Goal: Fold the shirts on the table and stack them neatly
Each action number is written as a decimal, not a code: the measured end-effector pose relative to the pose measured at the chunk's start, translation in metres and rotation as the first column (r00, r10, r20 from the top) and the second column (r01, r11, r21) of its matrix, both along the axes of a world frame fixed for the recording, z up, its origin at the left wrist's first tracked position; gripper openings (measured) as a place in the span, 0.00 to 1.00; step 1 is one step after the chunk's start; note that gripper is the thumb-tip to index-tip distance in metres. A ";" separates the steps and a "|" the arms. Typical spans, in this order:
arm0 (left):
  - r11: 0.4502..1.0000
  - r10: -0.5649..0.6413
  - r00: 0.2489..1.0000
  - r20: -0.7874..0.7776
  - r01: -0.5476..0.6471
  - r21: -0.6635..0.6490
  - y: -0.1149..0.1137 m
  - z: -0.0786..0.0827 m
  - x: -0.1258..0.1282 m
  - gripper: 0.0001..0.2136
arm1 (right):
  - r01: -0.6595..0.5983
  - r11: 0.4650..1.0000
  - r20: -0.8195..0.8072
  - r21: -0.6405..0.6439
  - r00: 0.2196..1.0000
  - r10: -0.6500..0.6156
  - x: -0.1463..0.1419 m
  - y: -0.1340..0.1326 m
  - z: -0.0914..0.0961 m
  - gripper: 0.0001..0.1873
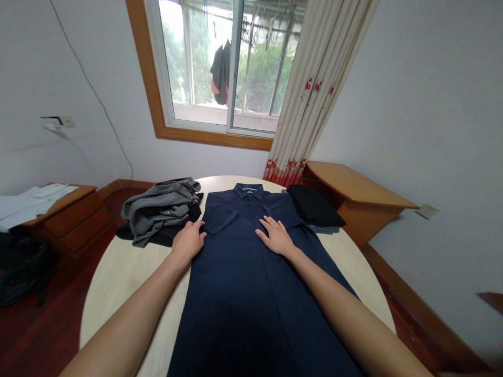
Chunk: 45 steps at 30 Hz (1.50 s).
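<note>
Head view: at the far left, a dark bag (23, 267) sits on the red floor (66, 293) beside a low wooden cabinet (84, 212) with white papers (35, 201) on top. Above, a socket (67, 121) with something plugged in is set in the wall, and a thin cable (92, 89) runs down to the skirting. Next comes the round, pale counter (113, 293); on its far left part lies a loose grey garment (163, 207), heaped over black cloth (159, 235). Just right of this heap, the left hand (189, 241) rests at the left edge of the shirt (231, 283), fingers bent by the sleeve cuff; whether they pinch the cloth I cannot tell. Dark blue, the shirt lies front up down the middle of the counter, its collar (249, 192) near the far rim and its short sleeves turned inward over the chest. Behind stands a window (196, 68) in a wooden frame. Well apart from the left hand, the right hand (275, 235) lies palm down, fingers spread, on the shirt's chest beside the buttons. Further right, a folded black stack (314, 204) lies by the shirt, then a patterned curtain (310, 89), a wooden desk (361, 183) and another socket (427, 211).
</note>
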<state>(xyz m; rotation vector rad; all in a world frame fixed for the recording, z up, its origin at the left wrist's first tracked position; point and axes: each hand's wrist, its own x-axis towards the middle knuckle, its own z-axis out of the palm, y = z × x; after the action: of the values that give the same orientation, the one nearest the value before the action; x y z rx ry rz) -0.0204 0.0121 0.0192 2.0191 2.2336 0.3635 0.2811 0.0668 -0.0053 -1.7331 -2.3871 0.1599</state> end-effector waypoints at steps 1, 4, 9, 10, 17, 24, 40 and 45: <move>1.000 0.011 1.000 0.001 -0.011 -0.017 0.001 -0.001 -0.001 0.19 | 0.000 1.000 -0.003 0.002 1.000 0.000 0.000 0.000 0.000 0.35; 0.999 0.012 1.000 -0.012 -0.012 -0.041 0.006 -0.003 -0.001 0.17 | -0.001 1.000 -0.003 0.005 1.000 0.001 -0.001 -0.001 -0.001 0.35; 1.000 -0.014 1.000 -0.021 0.014 -0.016 0.010 -0.005 -0.005 0.18 | 0.004 1.000 0.016 -0.005 1.000 -0.004 -0.006 -0.003 -0.003 0.37; 1.000 -0.011 0.999 -0.031 0.010 -0.012 0.010 -0.005 -0.006 0.19 | 0.005 1.000 0.019 -0.009 1.000 -0.004 -0.008 -0.004 -0.003 0.37; 1.000 0.015 0.998 -0.063 -0.016 -0.021 0.008 -0.002 -0.018 0.21 | 0.002 1.000 0.003 -0.010 1.000 -0.002 -0.024 -0.013 -0.002 0.39; 0.999 -0.030 0.998 -0.064 0.030 -0.013 0.005 -0.005 -0.024 0.22 | 0.058 0.998 -0.033 -0.005 0.998 -0.058 -0.017 -0.040 -0.002 0.36; 0.993 -0.004 0.994 -0.112 -0.009 -0.114 -0.013 0.014 -0.015 0.17 | -0.075 0.950 -0.113 0.302 0.987 0.114 0.043 -0.050 -0.008 0.23; 0.987 -0.109 0.981 -0.158 0.126 0.104 -0.016 0.018 0.009 0.15 | 0.026 0.943 -0.047 0.332 0.999 -0.011 0.047 -0.009 0.014 0.23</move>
<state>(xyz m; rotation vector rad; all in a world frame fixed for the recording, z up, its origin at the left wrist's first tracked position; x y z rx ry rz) -0.0118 -0.0040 0.0375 2.2987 2.2102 0.3427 0.3286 0.0579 0.0086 -1.5753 -2.2095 -0.1961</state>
